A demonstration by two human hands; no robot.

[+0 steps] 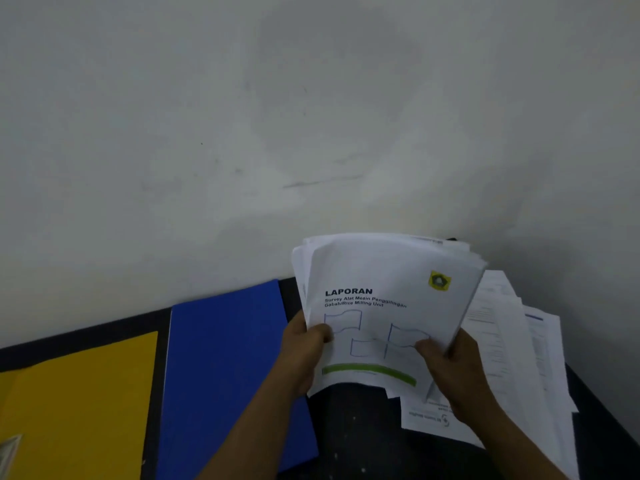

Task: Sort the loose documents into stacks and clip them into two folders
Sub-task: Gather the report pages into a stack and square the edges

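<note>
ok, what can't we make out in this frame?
Head view only:
- held stack: sheets behind the LAPORAN cover hidden by it; the left hand and right hand cover its lower sides.
- loose papers: print too small and blurred.
- yellow folder: cut off by left and bottom edges.
- blue folder: closed, contents hidden.
- object at bottom-left corner: mostly out of frame.

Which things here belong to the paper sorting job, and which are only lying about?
Job: paper bundle, held by left hand and right hand; loose papers; blue folder; yellow folder.
Lying about: small unclear item at the lower left corner.
</note>
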